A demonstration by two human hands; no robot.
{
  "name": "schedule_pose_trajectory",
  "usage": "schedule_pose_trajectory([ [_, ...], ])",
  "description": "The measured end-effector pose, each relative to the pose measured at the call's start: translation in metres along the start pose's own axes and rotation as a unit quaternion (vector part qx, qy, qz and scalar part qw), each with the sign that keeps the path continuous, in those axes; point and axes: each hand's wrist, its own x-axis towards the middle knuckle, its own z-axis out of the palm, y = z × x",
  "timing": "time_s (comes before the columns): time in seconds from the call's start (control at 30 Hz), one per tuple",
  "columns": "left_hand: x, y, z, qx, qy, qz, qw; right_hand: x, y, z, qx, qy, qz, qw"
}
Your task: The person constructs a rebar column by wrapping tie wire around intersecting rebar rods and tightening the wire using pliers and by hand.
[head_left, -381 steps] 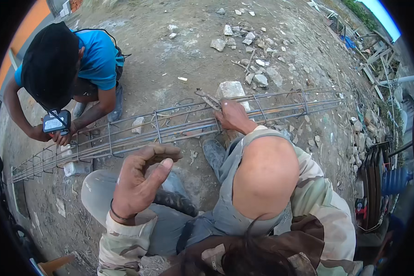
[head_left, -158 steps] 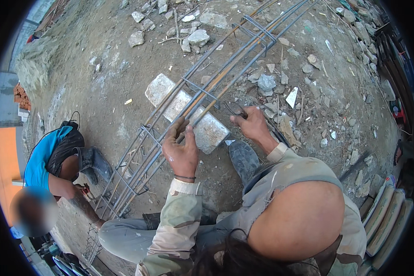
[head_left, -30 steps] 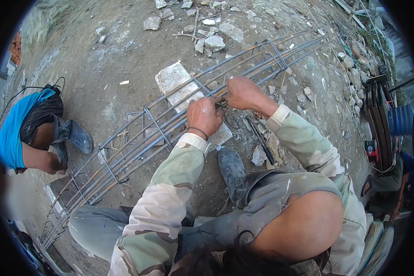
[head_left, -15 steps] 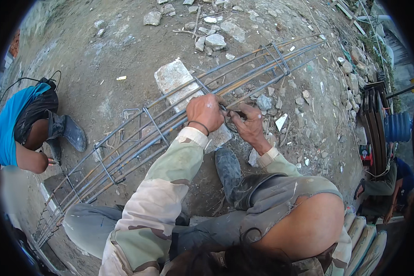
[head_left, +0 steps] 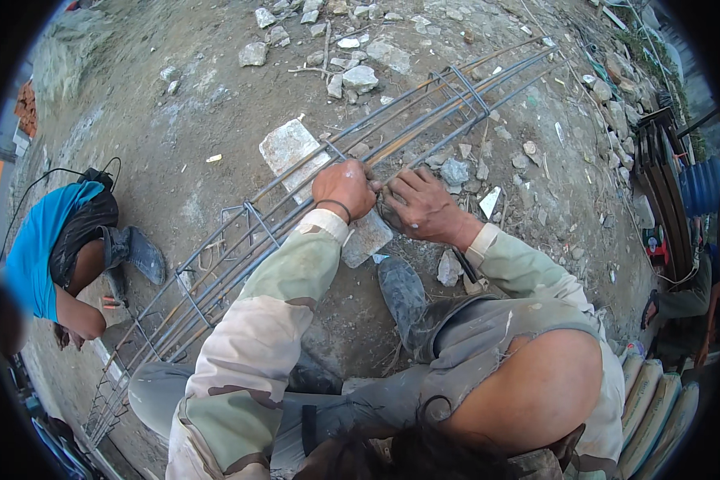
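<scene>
Left hand [head_left: 346, 190]: curled nearly into a fist against the bars, fingertips tucked under; whether it grips a bar or something smaller cannot be told.
Right hand [head_left: 426, 206]: just beside the left, back upward, fingers bent and partly spread toward the bars; anything in its grasp is out of sight.
Steel bar cage [head_left: 262, 224]: runs under and past both hands, its long axis slanting from low on the left hand's left to high on the right hand's right.
Upper end: beyond the right hand, bare bar tips stick out past the last rings [head_left: 470, 90].
Lower end: well apart from the left hand, dim near the view's curved rim.
Pale block [head_left: 292, 156]: crosswise beneath the cage, its middle covered by the left hand and bars.
Dark rod [head_left: 466, 264]: below the right wrist, partly behind the sleeve [head_left: 528, 268].
</scene>
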Motion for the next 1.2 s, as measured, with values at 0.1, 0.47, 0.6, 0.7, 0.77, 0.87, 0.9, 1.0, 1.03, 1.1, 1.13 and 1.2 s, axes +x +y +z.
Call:
schedule_pose_trajectory([
  [0.1, 0.001, 0.002, -0.002, -0.017, 0.005, 0.012, 1.000, 0.000, 0.009, -0.001, -0.029, -0.009, -0.063, 0.998],
  [0.47, 0.009, -0.006, -0.009, -0.017, -0.071, 0.013, 0.997, 0.006, 0.009, 0.002, -0.062, 0.010, -0.113, 0.992],
  [0.6, 0.014, -0.010, -0.014, -0.011, -0.084, 0.034, 0.996, 0.001, 0.000, 0.019, -0.013, 0.021, -0.049, 0.999],
  [0.7, 0.018, -0.012, -0.015, -0.022, -0.113, 0.047, 0.992, 0.006, -0.025, 0.035, 0.061, 0.159, 0.146, 0.975],
  [0.77, 0.018, -0.025, -0.003, -0.047, -0.087, 0.069, 0.993, 0.005, -0.042, 0.044, 0.111, 0.094, 0.360, 0.922],
  [0.87, 0.017, -0.022, 0.004, -0.042, -0.044, 0.067, 0.996, 0.012, -0.044, 0.048, 0.474, 0.117, 0.643, 0.590],
  [0.9, 0.014, -0.024, 0.005, -0.044, -0.044, 0.064, 0.996, 0.019, -0.048, 0.037, 0.555, 0.129, 0.655, 0.495],
  [1.0, 0.010, -0.014, 0.003, -0.044, -0.023, 0.039, 0.998, -0.013, -0.050, 0.021, 0.404, 0.048, 0.617, 0.674],
  [1.03, 0.008, -0.014, 0.005, -0.044, -0.017, 0.034, 0.998, -0.020, -0.058, 0.015, 0.330, 0.102, 0.560, 0.753],
  [1.1, 0.006, -0.015, 0.004, -0.053, -0.007, 0.028, 0.998, -0.024, -0.042, -0.015, 0.171, 0.098, 0.398, 0.896],
  [1.13, 0.005, -0.013, 0.003, -0.061, -0.009, 0.034, 0.998, -0.025, -0.032, -0.028, 0.005, 0.090, 0.213, 0.973],
  [1.2, 0.002, -0.009, 0.000, -0.074, -0.010, 0.043, 0.996, -0.014, -0.009, -0.037, -0.016, 0.011, 0.175, 0.984],
])
